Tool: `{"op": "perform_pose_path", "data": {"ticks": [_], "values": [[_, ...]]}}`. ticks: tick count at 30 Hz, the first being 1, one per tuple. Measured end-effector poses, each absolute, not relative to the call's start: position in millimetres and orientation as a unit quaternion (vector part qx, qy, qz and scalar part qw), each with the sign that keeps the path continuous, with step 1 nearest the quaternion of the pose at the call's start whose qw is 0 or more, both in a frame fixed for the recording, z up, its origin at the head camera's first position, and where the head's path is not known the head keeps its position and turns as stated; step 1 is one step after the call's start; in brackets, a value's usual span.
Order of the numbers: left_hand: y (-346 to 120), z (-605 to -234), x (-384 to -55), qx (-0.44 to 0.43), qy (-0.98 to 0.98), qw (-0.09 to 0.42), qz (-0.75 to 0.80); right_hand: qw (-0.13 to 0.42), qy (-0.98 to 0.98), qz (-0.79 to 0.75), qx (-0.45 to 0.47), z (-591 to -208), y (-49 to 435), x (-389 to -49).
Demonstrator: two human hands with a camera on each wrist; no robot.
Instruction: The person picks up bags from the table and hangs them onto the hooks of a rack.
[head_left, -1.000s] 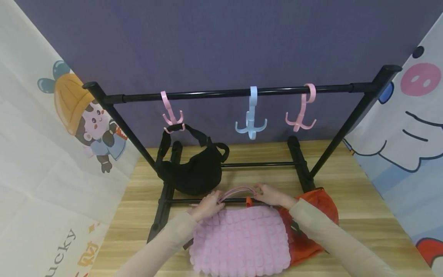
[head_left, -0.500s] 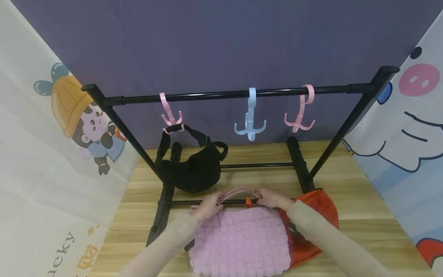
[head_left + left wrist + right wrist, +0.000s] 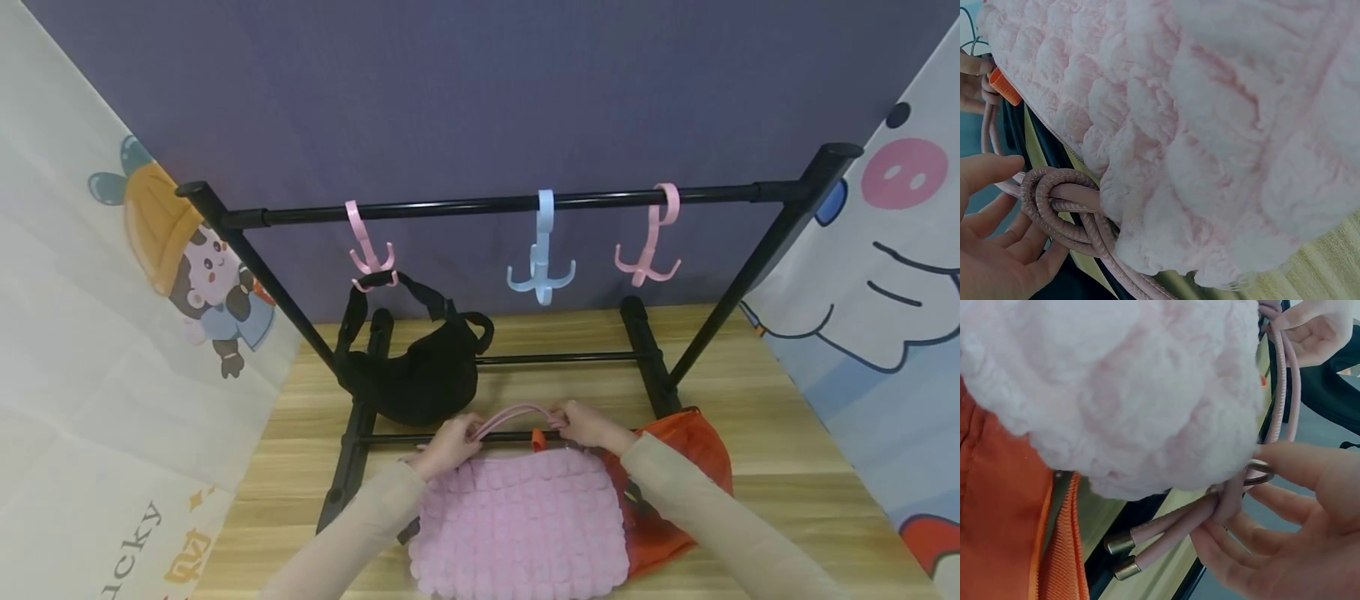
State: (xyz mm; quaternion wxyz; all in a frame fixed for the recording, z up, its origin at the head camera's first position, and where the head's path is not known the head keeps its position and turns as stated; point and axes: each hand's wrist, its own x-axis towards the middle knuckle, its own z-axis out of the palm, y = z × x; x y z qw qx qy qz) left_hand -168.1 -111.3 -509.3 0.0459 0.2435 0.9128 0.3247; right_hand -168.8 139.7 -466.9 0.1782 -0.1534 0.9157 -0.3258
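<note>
One pink bag (image 3: 521, 525), held at both ends of its handle (image 3: 517, 410)

Taking up the bottom centre of the frame, the puffy pink bag is showing its quilted side, while its handle is arching just above it. The left hand (image 3: 450, 446) is gripping the handle's left end, fingers bent in around a looped knot (image 3: 1060, 203). The right hand (image 3: 592, 423) is pinching the other end; in the right wrist view its fingers are closing around a knot near a metal ring (image 3: 1259, 472), and two metal-tipped cords (image 3: 1175, 528) are sticking out beside it. Between the hands, a small orange tab (image 3: 538, 440) is poking up near the bag's top edge.

At the lower right, a red-orange bag (image 3: 697, 450) is lying on the wood-grained table (image 3: 795, 500), partly hidden behind the pink bag and the right sleeve (image 3: 720, 512). Across the upper frame, a black rack (image 3: 457, 207) is carrying three hooks: a pink left hook (image 3: 365, 242), a blue hook (image 3: 542, 250) near the middle and a pink right hook (image 3: 651, 242). Left of centre, a black bag (image 3: 420, 379) is hanging by its strap from the pink left hook.
</note>
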Motion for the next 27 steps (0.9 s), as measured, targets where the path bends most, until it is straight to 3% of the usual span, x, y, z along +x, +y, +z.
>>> {"op": "perform_pose_path", "data": {"ticks": [8, 19, 27], "values": [[-113, -507, -164, 0.236, 0.919, 0.055, 0.311, 0.186, 0.912, -0.334, -0.147, -463, 138, -168], [-116, -500, -164, 0.26, 0.9, 0.069, 0.344, 0.15, 0.918, -0.321, -0.181, -459, 139, -165], [-125, -488, -164, 0.25, 0.879, 0.079, 0.398, 0.165, 0.904, -0.346, -0.187, -453, 139, -164]]}}
